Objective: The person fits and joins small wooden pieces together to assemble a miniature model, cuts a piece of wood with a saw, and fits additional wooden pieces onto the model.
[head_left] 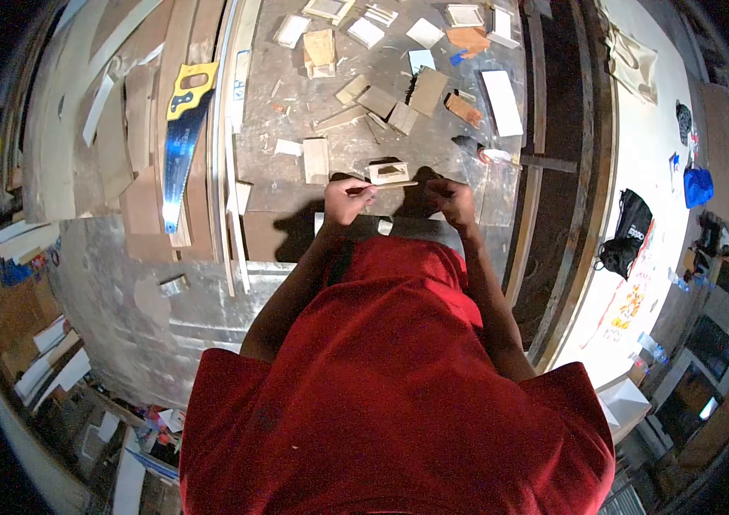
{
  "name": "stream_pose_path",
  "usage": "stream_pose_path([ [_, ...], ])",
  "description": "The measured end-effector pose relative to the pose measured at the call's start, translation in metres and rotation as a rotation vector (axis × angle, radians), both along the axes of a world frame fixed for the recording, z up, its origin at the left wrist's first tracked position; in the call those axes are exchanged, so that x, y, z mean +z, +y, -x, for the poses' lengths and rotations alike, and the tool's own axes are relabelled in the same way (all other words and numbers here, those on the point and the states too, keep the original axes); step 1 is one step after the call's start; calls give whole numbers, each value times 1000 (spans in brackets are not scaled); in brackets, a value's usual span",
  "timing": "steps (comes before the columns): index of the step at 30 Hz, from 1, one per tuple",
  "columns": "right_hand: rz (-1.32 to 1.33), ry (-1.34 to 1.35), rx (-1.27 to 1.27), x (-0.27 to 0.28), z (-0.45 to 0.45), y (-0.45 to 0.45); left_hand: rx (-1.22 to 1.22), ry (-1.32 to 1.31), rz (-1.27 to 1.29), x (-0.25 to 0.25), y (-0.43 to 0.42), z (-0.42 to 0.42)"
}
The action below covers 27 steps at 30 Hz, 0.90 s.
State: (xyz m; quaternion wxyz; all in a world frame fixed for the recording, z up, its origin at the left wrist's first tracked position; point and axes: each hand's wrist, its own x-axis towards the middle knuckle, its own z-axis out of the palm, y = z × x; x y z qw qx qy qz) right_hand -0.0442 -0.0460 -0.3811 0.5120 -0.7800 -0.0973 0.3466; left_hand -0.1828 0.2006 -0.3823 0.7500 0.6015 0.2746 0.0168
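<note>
Cluttered workbench point(274, 186). Saw point(180, 154) well left of left hand point(349, 202). Left pinches thin wooden strip point(400, 184), jutting rightward from fingertips; small box point(375, 174) just beyond strip. Right hand point(453, 199) curled, can't tell if holding anything. Probably positioning strip; next move calls for steady pinch.

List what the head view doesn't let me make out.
Right hand: too small and shadowed in the head view to tell whether it grips anything.
Thin wooden strip: in the head view, the left hand covers where it is gripped.
Saw: blade lettering too small to read in the head view.
</note>
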Motion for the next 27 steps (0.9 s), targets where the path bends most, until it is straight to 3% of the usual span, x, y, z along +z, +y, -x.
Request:
stream_pose_path([
  [3,-23,-82,74,-1,0,6,-2,12,-13,2,0,-1],
  [5,-216,-261,116,-17,2,8,-8,21,-30,2,0,-1],
  [11,-72,-153,74,-10,4,18,8,8,-5,0,0,1],
  [27,-153,-284,110,-8,0,23,75,-4,35,-9,-5,2],
])
